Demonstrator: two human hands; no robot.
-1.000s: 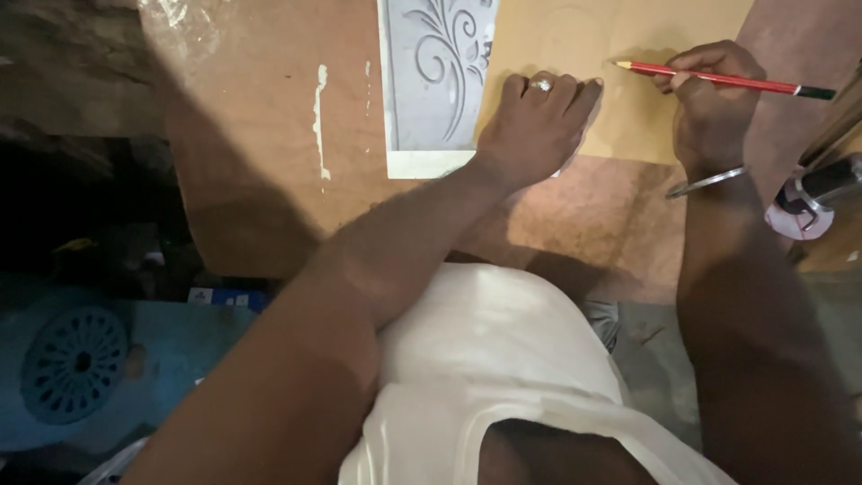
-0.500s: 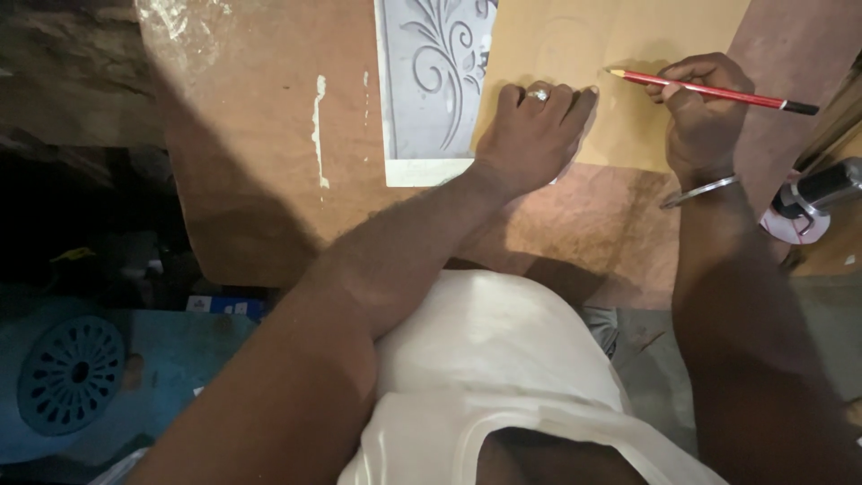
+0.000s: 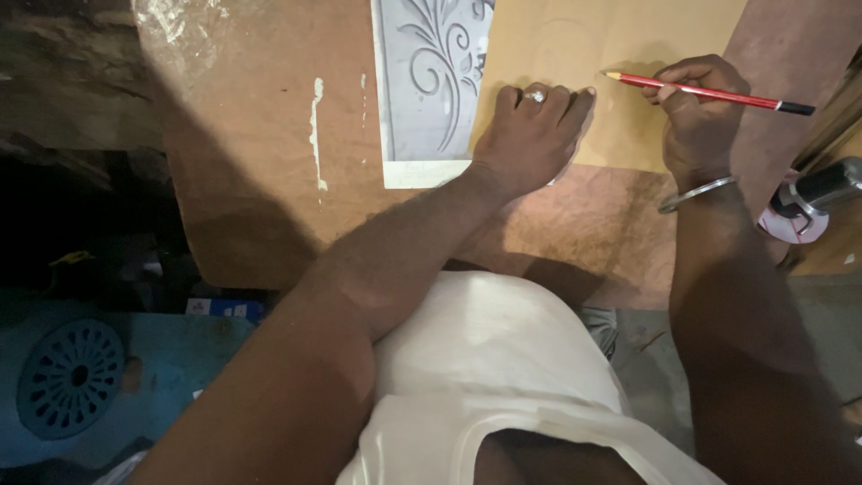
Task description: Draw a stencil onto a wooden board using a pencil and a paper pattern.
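Beside the left hand (flat), perhaps touching board, a pencil.

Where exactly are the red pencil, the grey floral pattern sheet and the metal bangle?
Red pencil (image 3: 718, 92), head view: middle of its painted shaft.
Grey floral pattern sheet (image 3: 422, 99), head view: its printed face, left of the scrollwork.
Metal bangle (image 3: 696, 193), head view: the band across the right wrist.

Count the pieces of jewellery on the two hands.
2. A ring sits on a finger of the left hand, which lies flat on the board. A metal bangle circles the wrist of the right hand, which holds the pencil. Hidden fingers may carry more.
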